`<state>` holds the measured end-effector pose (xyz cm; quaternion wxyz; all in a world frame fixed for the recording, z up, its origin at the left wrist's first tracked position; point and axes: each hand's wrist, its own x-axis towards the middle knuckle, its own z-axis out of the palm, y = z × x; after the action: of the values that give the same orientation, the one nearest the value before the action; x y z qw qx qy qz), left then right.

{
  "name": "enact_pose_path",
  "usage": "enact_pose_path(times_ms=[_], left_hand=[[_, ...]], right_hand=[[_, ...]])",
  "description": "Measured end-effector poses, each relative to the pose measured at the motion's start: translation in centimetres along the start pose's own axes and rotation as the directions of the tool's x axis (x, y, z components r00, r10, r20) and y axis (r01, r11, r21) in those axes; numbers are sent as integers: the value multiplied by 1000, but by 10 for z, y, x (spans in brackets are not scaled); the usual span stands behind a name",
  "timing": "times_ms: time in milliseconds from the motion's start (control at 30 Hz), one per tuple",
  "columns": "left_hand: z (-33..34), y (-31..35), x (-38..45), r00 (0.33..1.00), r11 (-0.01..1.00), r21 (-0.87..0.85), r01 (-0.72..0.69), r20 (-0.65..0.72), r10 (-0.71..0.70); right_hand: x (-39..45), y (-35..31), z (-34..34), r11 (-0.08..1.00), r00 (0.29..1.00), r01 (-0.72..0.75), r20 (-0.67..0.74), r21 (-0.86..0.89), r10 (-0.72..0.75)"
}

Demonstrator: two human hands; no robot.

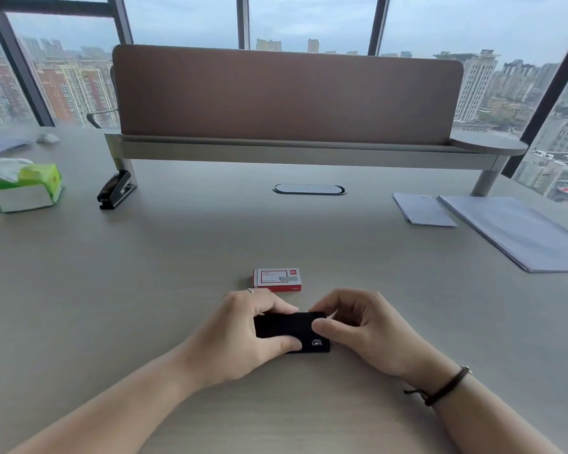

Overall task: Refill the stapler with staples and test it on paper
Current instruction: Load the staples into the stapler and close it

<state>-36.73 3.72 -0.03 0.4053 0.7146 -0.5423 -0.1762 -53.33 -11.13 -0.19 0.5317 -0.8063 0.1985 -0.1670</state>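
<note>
Stapler [291, 329], small and black, lies flat on the surface [177, 257] near the person, a metal plate showing at its right end. Left hand [243, 335] curls round its left half, thumb on the near edge; right hand [358, 326] pinches the right end. It looks rigid, light and smooth, so hold the sides and lift the top from one end. Staple box [277, 280] sits closed just beyond; paper [518, 231] lies far right.

Black stapler [287, 326], red-and-white staple box [277, 280], green tissue pack [25, 186].
</note>
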Motion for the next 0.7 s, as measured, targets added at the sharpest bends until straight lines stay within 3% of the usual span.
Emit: enact_pose_path(times_ms=[467, 700], left_hand=[[-4, -1, -2, 1000, 999, -43, -27, -16, 26], [-20, 28, 35, 995, 975, -210, -69, -88, 51]], right_hand=[[0, 3, -1, 999, 999, 40, 7, 27, -40], [11, -10, -31, 991, 968, 33, -249, 130, 0]])
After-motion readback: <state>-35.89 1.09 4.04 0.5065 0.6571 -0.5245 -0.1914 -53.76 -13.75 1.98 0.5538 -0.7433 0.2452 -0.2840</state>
